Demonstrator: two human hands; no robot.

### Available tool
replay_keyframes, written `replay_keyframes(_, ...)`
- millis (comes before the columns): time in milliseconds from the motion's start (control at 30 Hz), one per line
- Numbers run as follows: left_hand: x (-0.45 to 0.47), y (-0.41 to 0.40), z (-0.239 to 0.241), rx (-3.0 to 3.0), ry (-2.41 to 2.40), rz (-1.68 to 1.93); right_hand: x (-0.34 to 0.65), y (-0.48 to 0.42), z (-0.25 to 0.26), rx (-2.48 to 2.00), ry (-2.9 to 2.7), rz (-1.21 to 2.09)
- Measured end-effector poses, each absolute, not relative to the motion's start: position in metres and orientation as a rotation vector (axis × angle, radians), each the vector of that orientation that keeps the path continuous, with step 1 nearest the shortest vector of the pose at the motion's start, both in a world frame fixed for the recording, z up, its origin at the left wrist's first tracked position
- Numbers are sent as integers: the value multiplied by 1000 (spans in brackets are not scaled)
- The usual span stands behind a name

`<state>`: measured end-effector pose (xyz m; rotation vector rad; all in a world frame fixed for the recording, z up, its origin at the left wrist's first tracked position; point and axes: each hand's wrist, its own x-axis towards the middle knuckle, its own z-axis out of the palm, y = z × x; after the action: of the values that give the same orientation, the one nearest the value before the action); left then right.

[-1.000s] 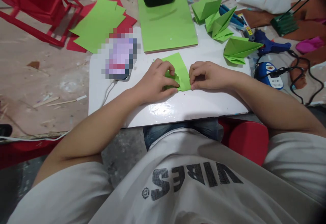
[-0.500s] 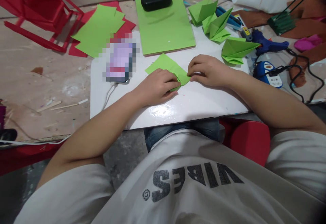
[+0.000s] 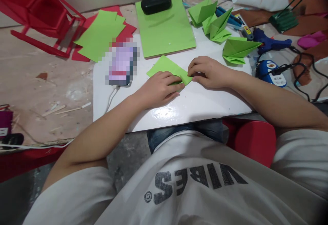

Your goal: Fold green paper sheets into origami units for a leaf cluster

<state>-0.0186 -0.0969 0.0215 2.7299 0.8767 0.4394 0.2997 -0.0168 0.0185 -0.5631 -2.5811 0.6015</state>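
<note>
A folded sheet of green paper [image 3: 166, 65] lies on the white board in front of me. My left hand [image 3: 161, 90] covers its near edge, with the fingers bent together and pressing a fold down. At the paper's right corner, my right hand [image 3: 210, 72] pinches it between thumb and fingertips. The part of the fold under my left fingers is hidden. Several folded green paper pieces [image 3: 214, 25] stand beyond my right hand, the nearest being a pointed folded piece [image 3: 238, 50].
A black case [image 3: 156, 3] rests on a green pad [image 3: 166, 30]. The phone [image 3: 120, 64], its cable attached, lies left on the white board [image 3: 200, 103]. Farther left are green sheets [image 3: 101, 32] and a red miniature chair [image 3: 51, 16]. A blue glue gun [image 3: 271, 42] and power socket [image 3: 271, 73] lie right.
My left fingers have slid slightly right along the fold and lie flatter on it. My right hand keeps its pinch at the corner. The whole view has shifted a little.
</note>
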Motion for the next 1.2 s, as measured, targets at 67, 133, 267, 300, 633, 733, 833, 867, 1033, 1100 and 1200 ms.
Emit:
replay_keyframes(67,-18,-98,21,2732,880,462,299,-17,18,-567,-2582,605)
replay_keyframes(133,-17,-98,21,2738,878,487,299,-18,19,-577,-2590,606)
replay_keyframes(267,-17,-99,20,2740,909,519,297,-19,19,-631,-2594,631)
replay_keyframes(300,-17,-99,20,2729,917,530,297,-19,19,-647,-2594,642)
replay_keyframes(633,-18,-98,19,2663,933,533,296,-21,21,-686,-2606,643)
replay_keyframes(733,-18,-99,20,2686,903,505,296,-21,22,-694,-2615,647)
replay_keyframes(833,-17,-100,20,2723,912,495,296,-20,21,-669,-2607,638)
replay_keyframes(867,-16,-101,20,2724,920,502,296,-20,21,-659,-2604,632)
replay_keyframes(1033,-17,-99,21,2670,911,548,297,-19,20,-666,-2607,628)
replay_keyframes(1100,-17,-99,21,2653,907,554,296,-19,20,-677,-2610,634)
replay_keyframes(1200,-17,-98,21,2633,921,545,296,-20,20,-695,-2615,638)
